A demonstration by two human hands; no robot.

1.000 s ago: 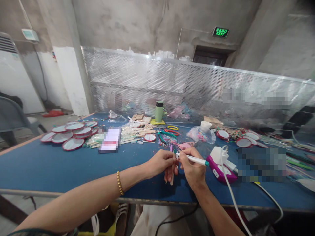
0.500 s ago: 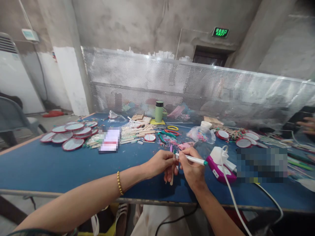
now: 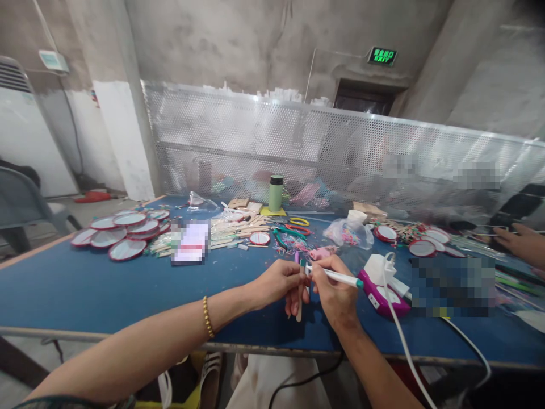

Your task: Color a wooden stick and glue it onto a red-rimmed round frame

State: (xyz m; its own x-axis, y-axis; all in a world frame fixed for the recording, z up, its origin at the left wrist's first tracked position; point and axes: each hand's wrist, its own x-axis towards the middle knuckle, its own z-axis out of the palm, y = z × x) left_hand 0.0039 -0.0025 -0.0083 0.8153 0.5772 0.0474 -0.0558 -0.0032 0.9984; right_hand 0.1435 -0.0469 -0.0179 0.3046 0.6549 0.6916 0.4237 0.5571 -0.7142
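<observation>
My left hand [image 3: 284, 285] is closed around a flat wooden stick [image 3: 300, 309], whose pale lower end sticks out below the fingers. The stick's upper end looks dark green, and a purple piece [image 3: 297, 257] shows beside it. In my right hand [image 3: 336, 289] is a white marker [image 3: 343, 278] with a green end, pinched like a pen. Its tip meets the stick's upper part at my left fingertips; the exact contact is too small to make out. A pink object [image 3: 322, 253] lies just beyond both hands.
Round red-rimmed discs [image 3: 128, 249] are piled at left, near a phone [image 3: 190, 242] and many wooden sticks [image 3: 238, 227]. A green bottle [image 3: 276, 193] stands behind pliers [image 3: 284, 237]. At right are a purple power strip [image 3: 385, 298] with a white cable and another person's hand [image 3: 522, 243].
The marker's green end has tipped slightly down and right, with small motion of my right hand. My left hand keeps its hold. At far right, the other person's hand has reached further in.
</observation>
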